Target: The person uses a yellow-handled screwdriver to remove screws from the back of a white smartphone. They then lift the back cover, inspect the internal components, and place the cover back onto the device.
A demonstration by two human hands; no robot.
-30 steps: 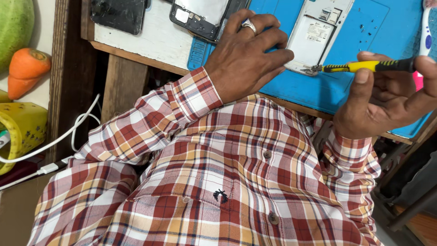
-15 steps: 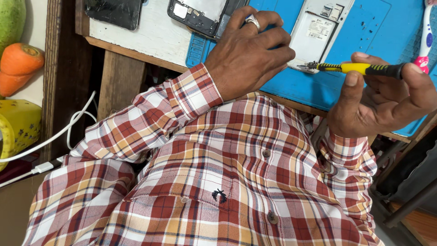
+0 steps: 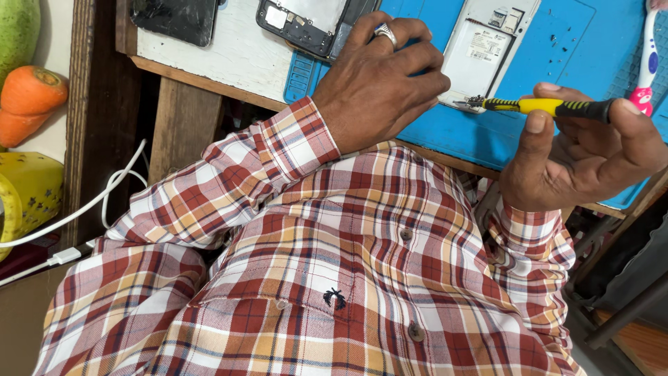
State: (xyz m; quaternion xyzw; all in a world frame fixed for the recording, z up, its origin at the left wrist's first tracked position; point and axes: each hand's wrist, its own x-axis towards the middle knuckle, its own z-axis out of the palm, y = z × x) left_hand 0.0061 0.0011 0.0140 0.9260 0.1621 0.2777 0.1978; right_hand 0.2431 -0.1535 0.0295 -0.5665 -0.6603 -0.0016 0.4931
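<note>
My right hand grips a yellow and black screwdriver, its tip at the lower edge of an opened white phone lying on a blue work mat. My left hand, a ring on one finger, rests with curled fingers on the mat against the phone's left side. Both arms are in a red, white and orange checked shirt.
A second opened phone with a dark frame and a black screen panel lie on the white wooden bench. A pink and white toothbrush lies at the right. A white cable, toy carrot and yellow object sit left.
The view has shifted slightly. My right hand has tilted the screwdriver and drawn it a little left, bringing its tip to the white phone's edge. My left hand stays in place.
</note>
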